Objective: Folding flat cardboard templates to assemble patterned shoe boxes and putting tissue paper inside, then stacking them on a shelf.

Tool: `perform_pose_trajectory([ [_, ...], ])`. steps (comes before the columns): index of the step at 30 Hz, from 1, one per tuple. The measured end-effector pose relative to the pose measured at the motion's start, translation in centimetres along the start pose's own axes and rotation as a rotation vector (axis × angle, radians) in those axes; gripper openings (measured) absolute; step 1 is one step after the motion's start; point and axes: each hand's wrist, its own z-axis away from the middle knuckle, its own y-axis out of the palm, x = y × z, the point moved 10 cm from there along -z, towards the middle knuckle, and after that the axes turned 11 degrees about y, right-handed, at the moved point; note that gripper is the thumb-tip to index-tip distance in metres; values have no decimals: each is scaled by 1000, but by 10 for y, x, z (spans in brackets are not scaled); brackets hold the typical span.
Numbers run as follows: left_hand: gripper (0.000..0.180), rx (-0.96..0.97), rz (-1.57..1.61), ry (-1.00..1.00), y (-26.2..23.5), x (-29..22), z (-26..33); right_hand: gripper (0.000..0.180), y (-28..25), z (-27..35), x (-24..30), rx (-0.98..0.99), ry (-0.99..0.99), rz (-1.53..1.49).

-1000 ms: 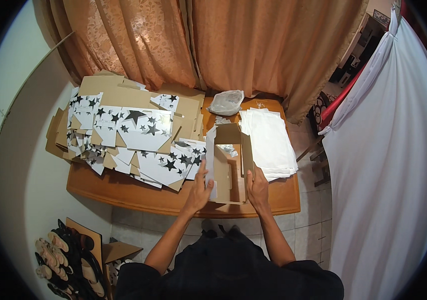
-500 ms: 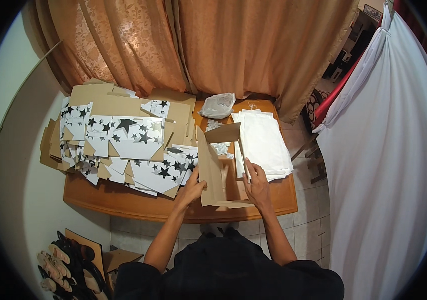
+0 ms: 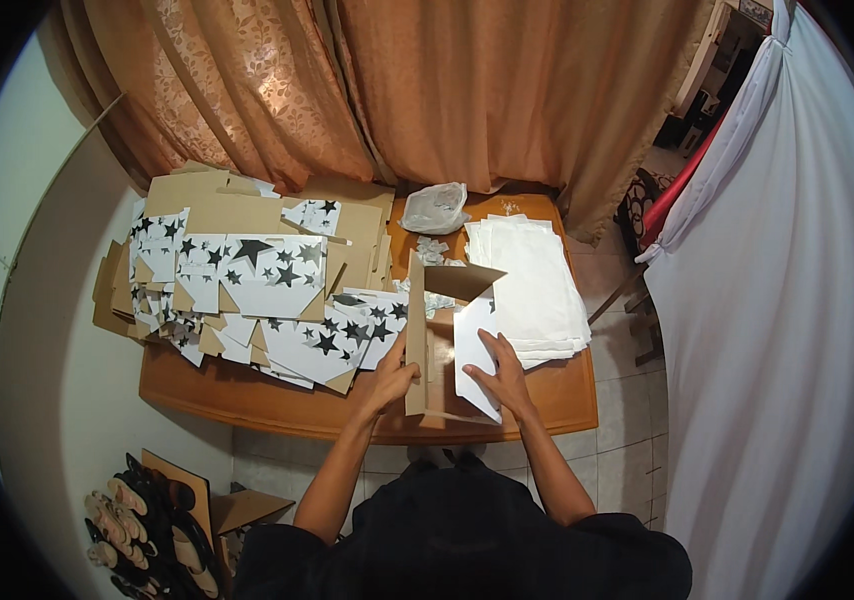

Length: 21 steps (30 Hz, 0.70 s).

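Over the table's front part, a folded cardboard box (image 3: 416, 335) stands between my hands, its inside brown and its middle hollow. My left hand (image 3: 384, 384) grips its left wall, with the thumb on the near end. On the right side, a white panel (image 3: 475, 338) with a bit of black star pattern tilts outward. My right hand (image 3: 503, 379) holds this panel, its fingers and thumb spread across the white face. Through the hollow, the wooden tabletop shows.
Flat box sheets with black stars (image 3: 272, 275) lie piled at left. White sheets (image 3: 532, 290) are stacked at right. A clear plastic bag (image 3: 435, 208) and small packets (image 3: 434, 250) lie behind the box. Shoes (image 3: 152, 525) stand at lower left; a white cloth (image 3: 767, 320) hangs at right.
The box's right wall has turned so that its white outer face shows. My right hand has shifted from that wall's edge onto this face. The box has moved slightly right.
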Motion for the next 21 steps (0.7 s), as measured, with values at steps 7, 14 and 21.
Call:
perform_pose_trajectory([
  [7,87,-20,-68,156,20,-32,-6,67,-36,-10,-6,-102,-38,-265],
  [14,99,-27,-330,373,41,-56,-8,60,-56,-11,23,-235,-72,-167],
  [21,106,136,-393,379,66,-71,2,60,-76,-10,20,-367,-36,-157],
])
